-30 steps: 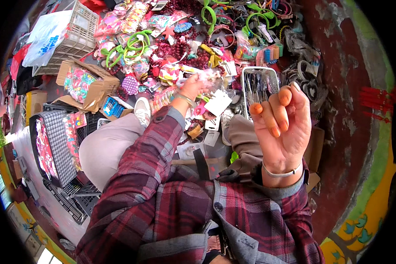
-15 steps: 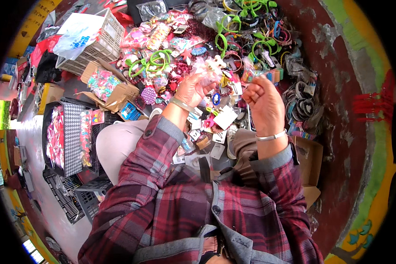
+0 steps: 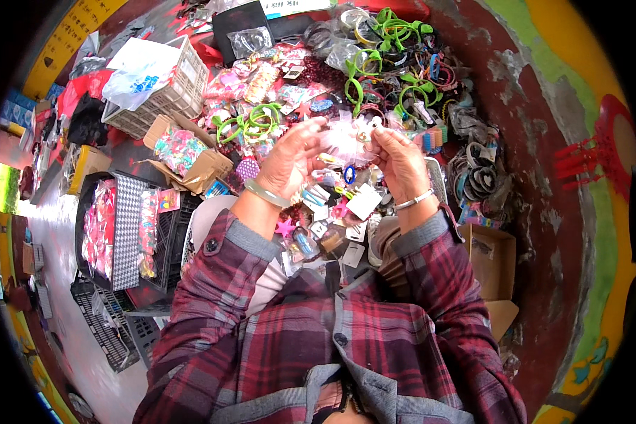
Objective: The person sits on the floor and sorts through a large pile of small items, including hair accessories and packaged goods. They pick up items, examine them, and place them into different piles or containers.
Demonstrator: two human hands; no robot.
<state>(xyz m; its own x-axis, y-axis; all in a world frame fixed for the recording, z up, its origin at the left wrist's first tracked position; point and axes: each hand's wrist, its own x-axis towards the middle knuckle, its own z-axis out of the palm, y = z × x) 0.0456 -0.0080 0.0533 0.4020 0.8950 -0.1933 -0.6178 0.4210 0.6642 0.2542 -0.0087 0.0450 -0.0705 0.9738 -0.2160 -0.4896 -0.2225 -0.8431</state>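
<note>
Small clear packet with pale trinket inside: pinched between both hands above the heap of hair accessories. Left hand, grip closed on packet's left edge; right hand, grip closed on its right edge. Green headbands left of packet; white basket farther left.

Shirt sleeves showing red-and-grey plaid. Left wrist wearing pale green bangle; right wrist wearing silver bracelet. Headbands glowing bright green. Fabric panel showing black-and-white houndstooth. Basket looking off-white. Small star showing pink. Cardboard box looking brown.
</note>
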